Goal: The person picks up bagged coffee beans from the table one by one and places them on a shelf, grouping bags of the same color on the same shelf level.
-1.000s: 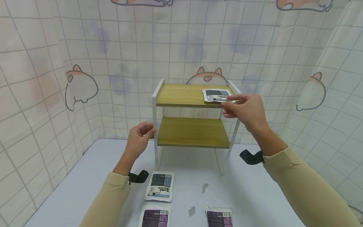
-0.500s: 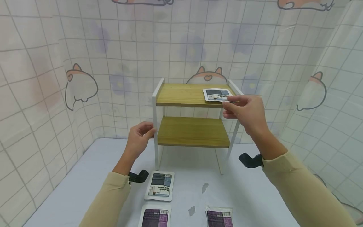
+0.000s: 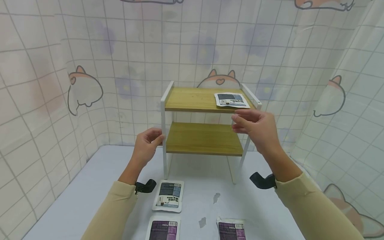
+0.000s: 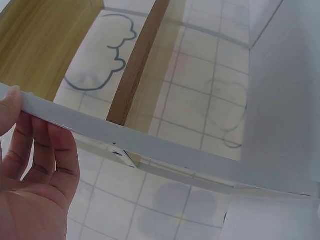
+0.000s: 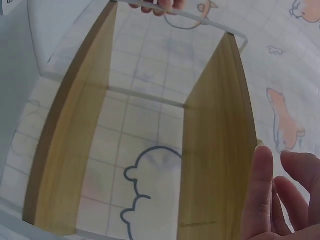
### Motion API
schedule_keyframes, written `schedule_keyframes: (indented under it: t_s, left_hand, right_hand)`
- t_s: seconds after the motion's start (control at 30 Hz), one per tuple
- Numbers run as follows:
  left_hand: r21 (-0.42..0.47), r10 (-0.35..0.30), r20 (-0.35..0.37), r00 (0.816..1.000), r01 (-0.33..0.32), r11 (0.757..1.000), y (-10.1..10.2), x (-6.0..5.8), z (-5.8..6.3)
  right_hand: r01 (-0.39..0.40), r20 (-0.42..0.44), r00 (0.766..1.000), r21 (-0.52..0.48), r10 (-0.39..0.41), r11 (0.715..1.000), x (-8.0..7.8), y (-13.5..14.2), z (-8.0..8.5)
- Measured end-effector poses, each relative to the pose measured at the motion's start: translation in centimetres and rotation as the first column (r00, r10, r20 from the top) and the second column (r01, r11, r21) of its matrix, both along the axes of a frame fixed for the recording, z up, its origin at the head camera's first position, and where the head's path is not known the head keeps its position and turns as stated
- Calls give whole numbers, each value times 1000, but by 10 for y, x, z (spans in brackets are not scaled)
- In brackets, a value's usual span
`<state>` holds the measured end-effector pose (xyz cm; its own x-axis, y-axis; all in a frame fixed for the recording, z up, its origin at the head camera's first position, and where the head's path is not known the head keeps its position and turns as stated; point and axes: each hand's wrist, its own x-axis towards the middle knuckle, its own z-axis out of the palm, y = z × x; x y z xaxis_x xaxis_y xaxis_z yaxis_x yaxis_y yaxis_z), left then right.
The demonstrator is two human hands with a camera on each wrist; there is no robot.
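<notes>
1. Head view: the left upright [image 3: 164, 163] of the two-tier rack [image 3: 207, 133] was clamped by the left grip [image 3: 146, 146], thumb on one side and fingers curled round the other, as was also shown from the left wrist. The frame was presumably held this way to be steadied.
2. Nothing was held by the right grip [image 3: 258, 128]; thumb and fingers were kept apart, as was shown from the right wrist. It was poised just below and in front of the upper packet [image 3: 231, 100], a placement probably suited to small adjustments.
3. That packet was laid flat, printed face up, on the top shelf [image 3: 192, 100], near its front edge and right-hand rail. It was apparently lined up with that corner, and could be supported there without being held.
4. No packet was seen on the lower shelf [image 3: 192, 143].
5. On the worktop [image 3: 255, 206], a blue-labelled packet [image 3: 168, 196] was set before the rack's left leg. Nearer the viewer, a left purple packet [image 3: 163, 230] and a right purple packet [image 3: 231, 230] were cut off by the frame; all three were seemingly laid within easy reach.
</notes>
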<state>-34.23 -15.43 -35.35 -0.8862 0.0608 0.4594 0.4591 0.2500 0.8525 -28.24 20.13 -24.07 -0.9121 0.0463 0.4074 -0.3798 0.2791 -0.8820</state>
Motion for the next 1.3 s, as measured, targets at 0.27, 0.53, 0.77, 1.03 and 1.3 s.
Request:
schedule_keyframes:
  t_s: [0.27, 0.53, 0.77, 1.03, 1.3]
  left_hand:
    - [-2, -4, -8, 1000, 4, 1000, -1, -1, -1]
    - [10, -14, -11, 1000, 15, 1000, -2, -1, 0]
    - [5, -15, -12, 1000, 15, 1000, -2, -2, 0]
    - [7, -17, -6, 1000, 17, 1000, -1, -2, 0]
    - [0, -16, -17, 1000, 16, 1000, -2, -3, -1]
  right_hand:
    - [-66, 33, 997, -11, 66, 998, 6, -8, -20]
    - [-91, 53, 994, -35, 92, 995, 10, -16, -36]
    - [-111, 91, 990, -15, 112, 994, 17, -26, -57]
    - [-132, 103, 985, -38, 135, 991, 22, -38, -81]
    - [-170, 145, 973, -74, 179, 983, 20, -45, -105]
